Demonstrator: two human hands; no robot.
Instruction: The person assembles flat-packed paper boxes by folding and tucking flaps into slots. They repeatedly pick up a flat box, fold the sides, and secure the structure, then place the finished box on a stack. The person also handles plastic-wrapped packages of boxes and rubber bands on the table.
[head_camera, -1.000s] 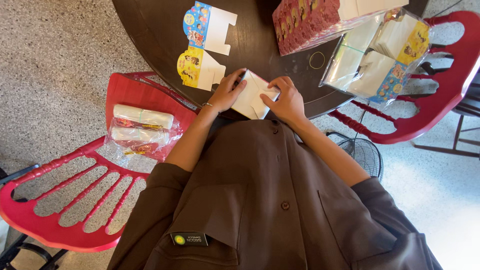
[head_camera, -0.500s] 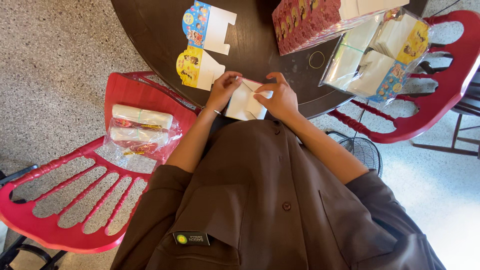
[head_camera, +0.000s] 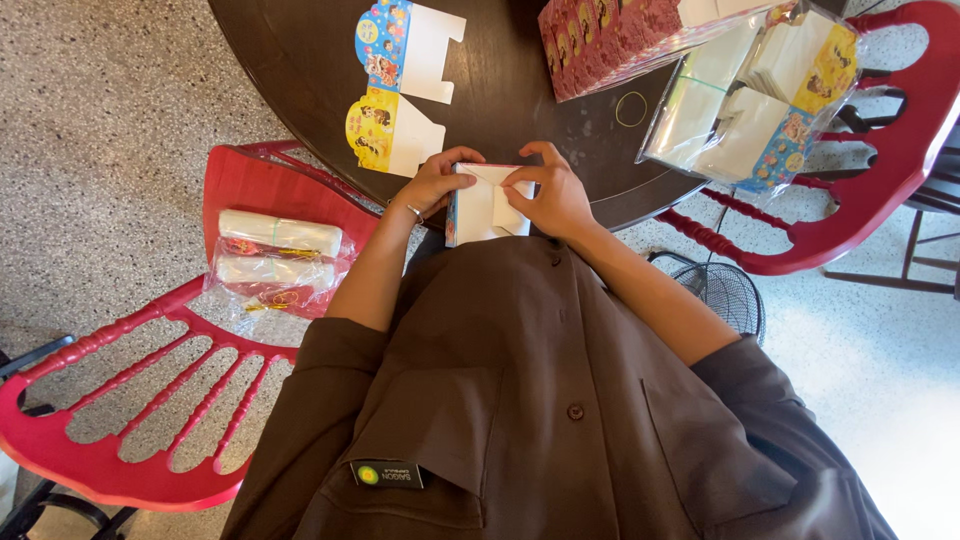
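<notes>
- My left hand (head_camera: 432, 185) and right hand (head_camera: 552, 195) both have their grip clamped on a small card box (head_camera: 487, 207); the box sits at the near edge of the counter (head_camera: 520, 95), just above my lap, white inside turned up towards me
- My left fingers pinch the box's left wall, where a strip of coloured print shows; my right fingers press on a white flap at the top right; I judge I hold it this way so that one side is steadied while the other is folded
- The box is kept close to my body, probably because the counter's rim gives a firm line to brace against
- Beyond the box, farther onto the counter, lie two flat unfolded boxes, a yellow one (head_camera: 385, 132) nearest and a blue one (head_camera: 400, 45) past it; they lie just apart from my left hand
- To the right of the box and farther away stands a stack of pink printed sheets (head_camera: 610, 40); a clear bag of white blanks (head_camera: 750, 100) hangs over the counter's right edge onto a red chair (head_camera: 880, 170); a rubber band (head_camera: 630, 108) lies between the stack and my right hand
- Left of the box, off the counter, another red chair (head_camera: 130, 420) carries wrapped bundles (head_camera: 275, 260)
- Bare dark counter lies just beyond the box, between the yellow flat and the rubber band; that is the open room; the rim falls away to either side
</notes>
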